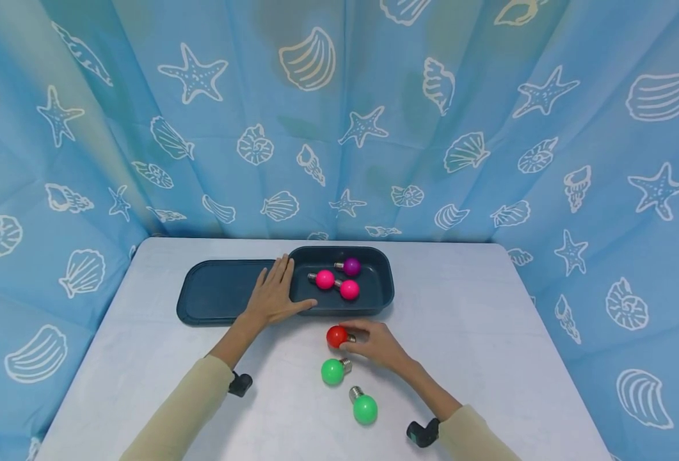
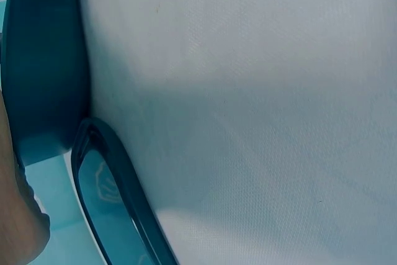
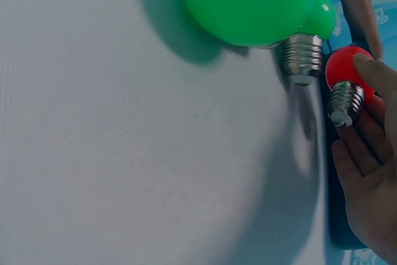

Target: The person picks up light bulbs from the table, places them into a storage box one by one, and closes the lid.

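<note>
My right hand (image 1: 377, 343) pinches a red light bulb (image 1: 336, 336) between thumb and fingers, just in front of a dark blue box (image 1: 390, 285). In the right wrist view the thumb lies on the red globe, and the bulb's metal screw base points down. My left hand (image 1: 274, 298) rests at the box's left end with its fingers straight and thumb spread along the front. Inside the box lie two pink bulbs (image 1: 349, 290) and a purple bulb (image 1: 352, 266). Nearer to me on the table are one green bulb (image 1: 332, 372) and another green bulb (image 1: 365, 410).
A shallow dark blue lid (image 1: 215, 291) lies left of the box, partly under my left hand and wrist. White cloth covers the table (image 1: 460, 307). Blue curtains (image 1: 339, 128) with shell patterns stand behind it and on both sides.
</note>
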